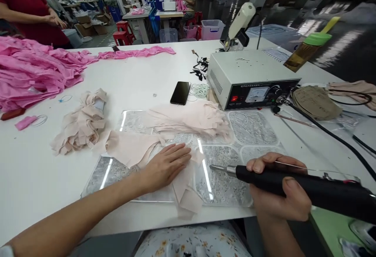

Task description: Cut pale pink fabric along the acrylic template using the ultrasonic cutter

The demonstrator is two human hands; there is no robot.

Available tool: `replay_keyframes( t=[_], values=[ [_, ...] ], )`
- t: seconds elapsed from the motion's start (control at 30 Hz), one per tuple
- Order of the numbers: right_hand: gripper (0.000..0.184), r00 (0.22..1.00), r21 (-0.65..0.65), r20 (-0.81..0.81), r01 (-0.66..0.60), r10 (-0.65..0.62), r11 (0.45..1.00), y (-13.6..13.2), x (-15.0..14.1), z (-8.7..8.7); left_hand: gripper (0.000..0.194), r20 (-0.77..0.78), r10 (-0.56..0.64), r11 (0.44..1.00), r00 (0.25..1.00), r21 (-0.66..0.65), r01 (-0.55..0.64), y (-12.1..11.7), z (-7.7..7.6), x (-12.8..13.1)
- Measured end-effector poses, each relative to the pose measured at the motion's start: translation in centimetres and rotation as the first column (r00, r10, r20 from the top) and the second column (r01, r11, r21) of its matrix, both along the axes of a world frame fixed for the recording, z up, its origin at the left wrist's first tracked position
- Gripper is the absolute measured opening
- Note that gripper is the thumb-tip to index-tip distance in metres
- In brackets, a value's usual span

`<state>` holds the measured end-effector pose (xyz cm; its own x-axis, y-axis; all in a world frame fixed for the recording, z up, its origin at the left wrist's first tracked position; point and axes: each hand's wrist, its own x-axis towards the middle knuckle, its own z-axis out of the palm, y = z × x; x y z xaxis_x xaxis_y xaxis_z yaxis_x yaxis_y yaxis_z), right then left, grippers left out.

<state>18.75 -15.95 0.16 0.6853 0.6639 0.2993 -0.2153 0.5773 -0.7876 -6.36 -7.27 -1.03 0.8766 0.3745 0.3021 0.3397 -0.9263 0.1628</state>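
Note:
My left hand (169, 163) lies flat, fingers stretched, pressing a strip of pale pink fabric (189, 198) onto a clear sheet over a grey marbled board (223, 174). In my right hand (279, 186) is a black ultrasonic cutter (270, 180), its pointed metal tip aimed left, just right of the fabric. Whether the tip touches the board I cannot tell. Another pale piece (129, 147) spreads left of my hand. Beyond it lies a layered stack of pale fabric pieces (190, 120). A crumpled bundle of the same cloth (80, 125) sits farther left.
A control box (255, 78) with a dial stands at the back right, its black cable (329, 131) curving toward the right edge. A phone (180, 93), a tilted bottle (307, 51) and a pink fabric heap (35, 69) share the white table. A person in red (26, 10) stands back left.

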Motion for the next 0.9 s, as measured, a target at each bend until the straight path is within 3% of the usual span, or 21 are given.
replay_keyframes(
  t=[0.1,0.27,0.4,0.53,0.63,0.9],
  values=[
    [0.019,0.999,-0.005,-0.044,0.03,-0.03,1.0,0.5,-0.3,-0.2,0.032,-0.007,-0.014,0.998,1.0,0.057,0.015,-0.3,-0.4,-0.9],
    [0.019,0.997,-0.022,-0.054,0.054,-0.055,0.998,0.7,-0.7,-0.2,0.028,0.037,0.057,0.989,0.998,0.136,-0.062,-1.4,-0.4,-0.6],
    [0.018,0.994,-0.039,-0.069,0.083,-0.085,0.996,1.0,-1.0,-0.2,0.029,0.011,0.048,0.999,0.999,-0.017,-0.048,0.5,0.5,1.1],
    [0.018,0.994,-0.037,-0.042,0.096,-0.098,0.995,1.5,-1.3,-0.2,0.019,-0.044,0.117,0.965,0.992,-0.232,-0.125,3.1,0.9,3.0],
    [0.018,0.995,-0.036,-0.038,0.089,-0.09,0.995,1.7,-1.5,-0.1,0.009,-0.045,0.126,0.95,0.991,-0.283,-0.134,4.0,0.9,3.8],
    [0.019,0.994,-0.017,-0.049,0.094,-0.095,0.995,2.1,-1.5,-0.2,0.01,-0.041,0.123,0.907,0.992,-0.401,-0.129,4.3,1.2,3.7]
  ],
)
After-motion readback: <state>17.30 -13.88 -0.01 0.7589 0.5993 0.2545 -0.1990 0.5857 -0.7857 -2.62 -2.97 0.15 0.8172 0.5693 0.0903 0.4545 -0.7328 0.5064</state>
